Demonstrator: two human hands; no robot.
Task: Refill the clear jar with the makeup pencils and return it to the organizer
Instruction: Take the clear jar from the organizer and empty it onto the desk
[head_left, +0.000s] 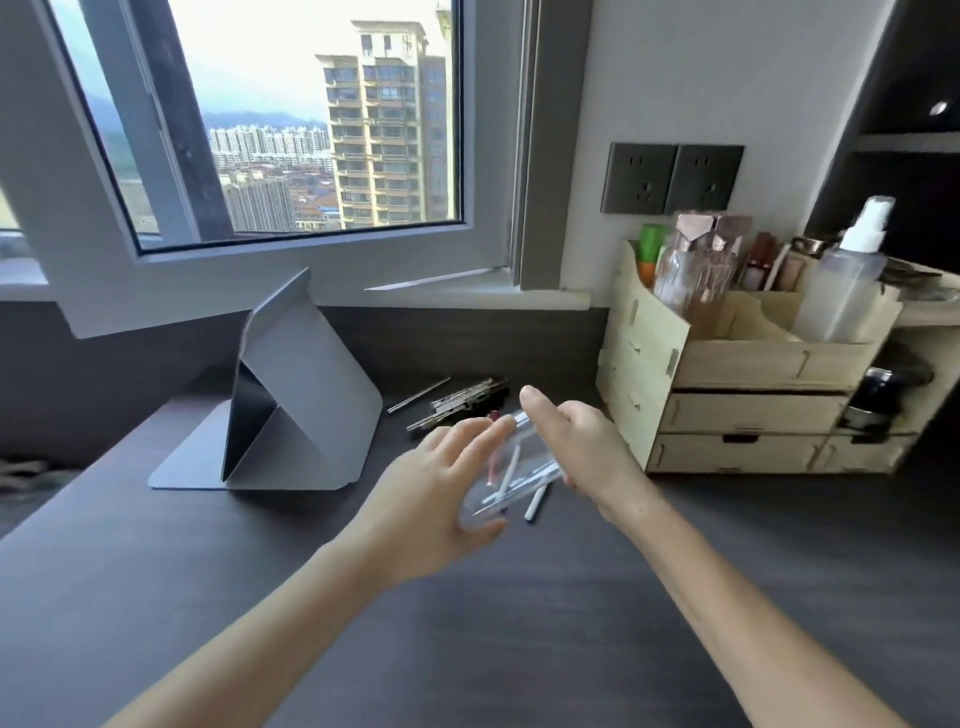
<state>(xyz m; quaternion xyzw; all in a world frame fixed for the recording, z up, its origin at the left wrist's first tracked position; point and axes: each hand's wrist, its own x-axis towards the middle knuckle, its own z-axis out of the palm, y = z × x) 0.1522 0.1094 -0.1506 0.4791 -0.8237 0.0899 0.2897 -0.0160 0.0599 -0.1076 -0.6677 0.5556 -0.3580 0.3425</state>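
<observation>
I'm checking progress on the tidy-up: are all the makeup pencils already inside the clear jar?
No. A cluster of makeup pencils lies on the desk beyond the clear jar, which is tilted between the left hand and right hand.

I see the clear plastic jar (511, 475) tipped on its side above the dark wood-grain desk (519, 623), between my two hands: my left hand (431, 499) cups it from the left, my right hand (582, 447) grips it from the right. Thin white makeup pencils (501, 491) lie inside it, and one white pencil (535, 503) sits just below its right end. Behind the jar, a loose pile of metallic pencils (457, 402) lies on the desk. Left of that stands the grey folded tablet stand (291, 400). To the right, against the wall, sits the pale wooden drawer organizer (753, 405), with a clear spray bottle (847, 280) in its top compartment.
</observation>
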